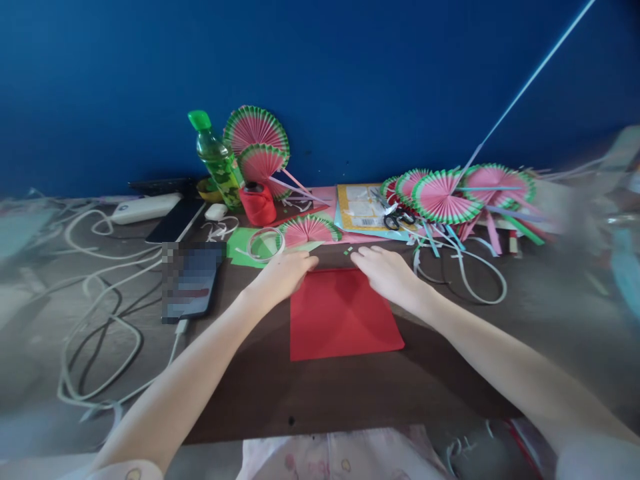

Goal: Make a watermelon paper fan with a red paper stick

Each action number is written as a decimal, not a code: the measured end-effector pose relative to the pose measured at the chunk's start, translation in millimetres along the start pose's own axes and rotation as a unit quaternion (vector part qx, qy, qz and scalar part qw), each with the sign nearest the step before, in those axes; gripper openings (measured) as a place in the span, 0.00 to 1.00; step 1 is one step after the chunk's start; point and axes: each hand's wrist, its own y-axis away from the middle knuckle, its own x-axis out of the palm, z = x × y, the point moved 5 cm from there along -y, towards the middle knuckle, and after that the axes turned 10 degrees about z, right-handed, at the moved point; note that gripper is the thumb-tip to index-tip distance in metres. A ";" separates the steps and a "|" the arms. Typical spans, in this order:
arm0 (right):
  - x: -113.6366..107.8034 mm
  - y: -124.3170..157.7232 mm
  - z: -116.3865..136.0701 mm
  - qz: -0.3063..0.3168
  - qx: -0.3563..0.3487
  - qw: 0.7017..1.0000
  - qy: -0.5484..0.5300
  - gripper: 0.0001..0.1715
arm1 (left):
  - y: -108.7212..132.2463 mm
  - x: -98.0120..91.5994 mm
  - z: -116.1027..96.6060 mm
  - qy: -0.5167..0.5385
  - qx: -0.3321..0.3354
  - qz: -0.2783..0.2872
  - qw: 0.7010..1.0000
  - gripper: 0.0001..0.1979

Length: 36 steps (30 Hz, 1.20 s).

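Observation:
A red paper sheet [343, 317] with diagonal creases lies flat on the dark table [350, 390] in front of me. My left hand [283, 275] rests palm down on its far left corner, fingers stretched toward the middle. Over the far right corner lies my right hand [385, 270], fingers also flat and extended. The fingertips of both hands press along the sheet's far edge and nearly meet. Neither hand holds anything.
Pink-and-green paper fans [445, 195] pile at the right, two more [256, 143] stand by a green bottle [216, 160] and red spool [257, 203]. Scissors [397, 218], a tape roll [265, 243], a phone [193, 280] and white cables [95, 320] surround the sheet.

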 end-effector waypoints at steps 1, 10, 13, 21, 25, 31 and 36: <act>-1.5 1.0 2.4 0.008 0.015 1.000 0.003 0.20 | 0.4 -0.7 -1.2 -0.003 -0.003 0.003 1.000 0.10; -5.0 8.5 13.9 0.075 0.050 0.995 -0.034 0.16 | 0.3 5.6 11.6 0.075 -0.017 -0.023 0.997 0.09; -3.0 6.9 7.1 0.066 0.046 0.996 -0.042 0.16 | -0.5 5.9 15.7 0.102 -0.018 -0.026 0.994 0.08; 4.6 -11.7 -37.3 0.023 -0.038 0.980 -0.196 0.06 | -3.2 2.6 17.6 0.127 -0.052 0.015 0.990 0.09; 14.5 -20.6 -51.3 0.081 -0.061 0.941 -0.324 0.04 | -2.6 2.0 19.6 0.136 -0.055 0.013 0.989 0.09; 25.0 -24.5 -59.2 0.134 -0.045 0.898 -0.416 0.05 | -3.6 5.8 23.9 0.151 -0.045 0.010 0.987 0.06; 26.1 -22.5 -62.8 0.125 -0.026 0.890 -0.438 0.02 | -3.3 6.2 23.1 0.149 -0.065 0.012 0.987 0.05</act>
